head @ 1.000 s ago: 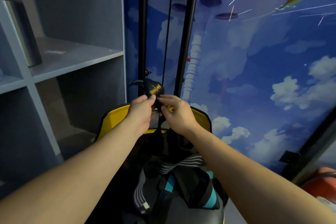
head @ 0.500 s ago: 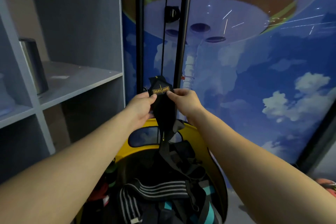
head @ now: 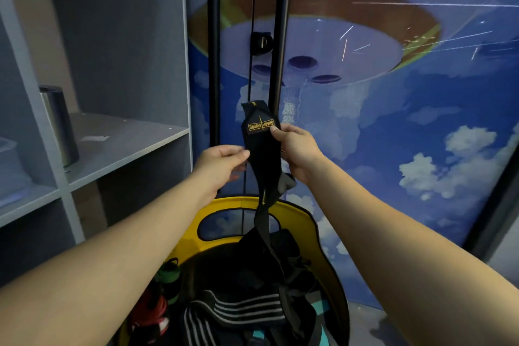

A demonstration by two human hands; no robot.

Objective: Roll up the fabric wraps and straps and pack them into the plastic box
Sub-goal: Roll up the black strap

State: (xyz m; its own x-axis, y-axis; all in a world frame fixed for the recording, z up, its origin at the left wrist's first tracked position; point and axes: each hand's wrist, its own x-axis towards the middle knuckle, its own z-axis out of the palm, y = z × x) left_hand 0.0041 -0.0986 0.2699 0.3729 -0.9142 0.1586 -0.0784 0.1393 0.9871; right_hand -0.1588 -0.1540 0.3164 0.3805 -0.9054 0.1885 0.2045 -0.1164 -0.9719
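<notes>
Up in front of the chest, a black fabric wrap (head: 262, 146) with a yellow label on its upper end hangs lengthwise, its narrow tail dropping down into the yellow plastic box (head: 334, 267) below. Both hands hold it near the top: the left hand (head: 222, 166) pinches its left edge between thumb and fingertips, and the right hand (head: 297, 150) grips the right edge just beside the label, fingers curled behind the cloth. Inside the box lies a tangle of dark gear, among it a black wrap with grey stripes (head: 233, 314) at the near side, something teal (head: 320, 314) to its right, and red and green items (head: 165, 286) at the left wall; how these are packed I cannot tell. Behind the hands stand two black vertical poles (head: 214, 64) with a thin cable and a small black knob (head: 261, 42) between them, against a wall painted with blue sky and clouds (head: 421, 149). To the left is a grey shelf unit (head: 126, 146) carrying a dull metal cylinder (head: 59, 126).
</notes>
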